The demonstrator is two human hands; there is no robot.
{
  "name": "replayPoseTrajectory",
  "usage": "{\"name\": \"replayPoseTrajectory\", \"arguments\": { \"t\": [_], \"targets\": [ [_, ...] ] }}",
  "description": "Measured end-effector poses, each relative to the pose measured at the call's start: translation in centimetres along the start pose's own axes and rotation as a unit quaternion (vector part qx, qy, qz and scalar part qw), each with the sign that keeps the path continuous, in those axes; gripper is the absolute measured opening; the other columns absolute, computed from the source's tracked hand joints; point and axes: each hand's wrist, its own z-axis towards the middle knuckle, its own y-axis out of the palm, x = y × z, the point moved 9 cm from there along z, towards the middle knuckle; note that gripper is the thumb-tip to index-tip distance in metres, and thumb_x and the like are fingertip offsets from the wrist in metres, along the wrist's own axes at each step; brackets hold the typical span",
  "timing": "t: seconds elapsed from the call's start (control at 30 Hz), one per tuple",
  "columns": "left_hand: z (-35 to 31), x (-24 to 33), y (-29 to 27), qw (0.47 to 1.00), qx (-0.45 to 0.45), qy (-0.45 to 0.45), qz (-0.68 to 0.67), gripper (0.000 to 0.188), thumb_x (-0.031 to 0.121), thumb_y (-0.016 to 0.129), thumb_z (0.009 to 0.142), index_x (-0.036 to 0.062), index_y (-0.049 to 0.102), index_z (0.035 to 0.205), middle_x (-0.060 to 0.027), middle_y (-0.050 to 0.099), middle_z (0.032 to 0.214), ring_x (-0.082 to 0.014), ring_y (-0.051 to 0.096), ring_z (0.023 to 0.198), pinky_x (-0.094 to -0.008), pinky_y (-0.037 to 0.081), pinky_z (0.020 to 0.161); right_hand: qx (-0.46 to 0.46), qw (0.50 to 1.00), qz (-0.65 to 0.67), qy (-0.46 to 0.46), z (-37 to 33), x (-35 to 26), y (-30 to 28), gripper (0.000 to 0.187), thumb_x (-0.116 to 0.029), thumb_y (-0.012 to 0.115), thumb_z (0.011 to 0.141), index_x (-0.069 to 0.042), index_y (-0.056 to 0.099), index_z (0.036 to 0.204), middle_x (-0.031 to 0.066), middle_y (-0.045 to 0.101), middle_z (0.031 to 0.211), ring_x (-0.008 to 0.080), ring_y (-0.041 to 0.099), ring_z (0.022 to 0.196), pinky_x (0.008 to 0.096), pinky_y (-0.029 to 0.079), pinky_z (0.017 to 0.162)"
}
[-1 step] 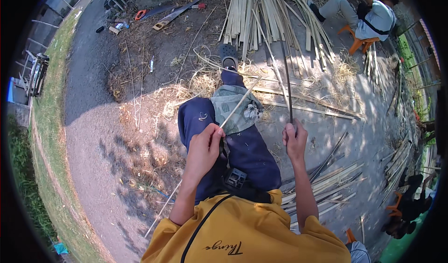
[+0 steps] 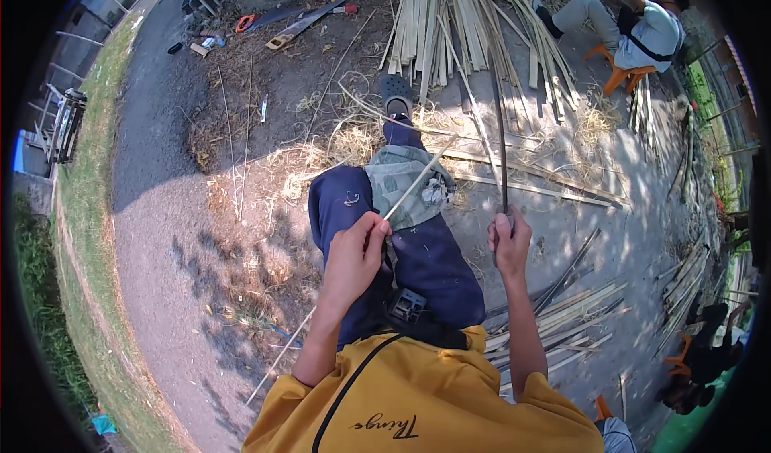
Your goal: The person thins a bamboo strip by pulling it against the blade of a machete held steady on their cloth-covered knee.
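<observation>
My left hand (image 2: 353, 256) is closed in a pinch on a thin, pale bamboo strip (image 2: 422, 176). One end slants up over my lap, and the long tail passes behind my forearm toward the ground at lower left. To the right, my right hand (image 2: 510, 240) is wrapped round a long dark strip (image 2: 502, 148), thumb uppermost. This strip stands away from me toward the pile, its far part overlapping it. A grey-green patterned cloth (image 2: 393, 184) lies across my leg, under the pale strip's upper end, with a crumpled whitish patch at its right side.
A large pile of split bamboo strips (image 2: 438, 31) lies ahead, with curly shavings (image 2: 345, 152) near my foot. Handsaws (image 2: 305, 23) rest at far left. More strips (image 2: 562, 316) lie at my right. A person sits on an orange stool (image 2: 622, 71) at far right.
The upper end of the pale strip and the far part of the dark strip have swung slightly right. Both hands keep their hold, and the whole view has shifted a little.
</observation>
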Motion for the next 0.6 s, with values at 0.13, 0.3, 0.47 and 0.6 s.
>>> {"name": "replayPoseTrajectory", "arguments": {
  "t": [0.13,0.3,0.47,0.6],
  "targets": [
    [-0.5,-0.4,1.5,1.000,0.006,0.021,-0.010,0.024,0.016,0.056,0.110,-0.0002,0.067,0.096,-0.0050,0.054,0.059,-0.0098,0.048,0.054,-0.0319,0.034,0.052,-0.009,0.998,0.061,-0.024,-0.8,-0.8,0.2,0.041,-0.041,0.061,0.105,-0.001,0.060,0.094,0.0008,0.055,0.063,0.0072,0.050,0.050,0.0244,0.038,0.046],
    [-0.2,-4.2,4.7,0.988,-0.053,-0.043,-0.141,0.028,0.017,0.054,0.112,-0.0002,0.069,0.095,-0.0004,0.054,0.062,-0.0083,0.048,0.054,-0.0297,0.036,0.052,-0.042,0.996,0.040,-0.069,-0.9,-1.9,0.7,0.049,-0.049,0.061,0.104,0.000,0.060,0.096,0.0008,0.055,0.064,0.0070,0.051,0.051,0.0245,0.038,0.046],
    [0.3,-7.5,7.0,0.953,-0.092,-0.093,-0.274,0.029,0.024,0.053,0.115,0.0048,0.068,0.100,0.0087,0.045,0.067,-0.0019,0.033,0.052,-0.0223,0.025,0.048,-0.106,0.962,-0.178,-0.179,-0.1,-5.0,4.3,0.053,-0.056,0.074,0.093,-0.004,0.068,0.099,0.0064,0.057,0.060,0.0233,0.059,0.051,0.0380,0.046,0.054],
    [-0.4,-7.6,7.6,0.911,-0.154,-0.179,-0.338,0.026,0.024,0.054,0.114,0.0053,0.070,0.104,0.0094,0.044,0.066,-0.0008,0.034,0.054,-0.0225,0.025,0.050,-0.098,0.931,-0.231,-0.266,0.9,-6.2,7.5,0.054,-0.060,0.077,0.088,-0.008,0.070,0.100,0.0104,0.063,0.061,0.0321,0.065,0.055,0.0419,0.050,0.055]
  ]
}}
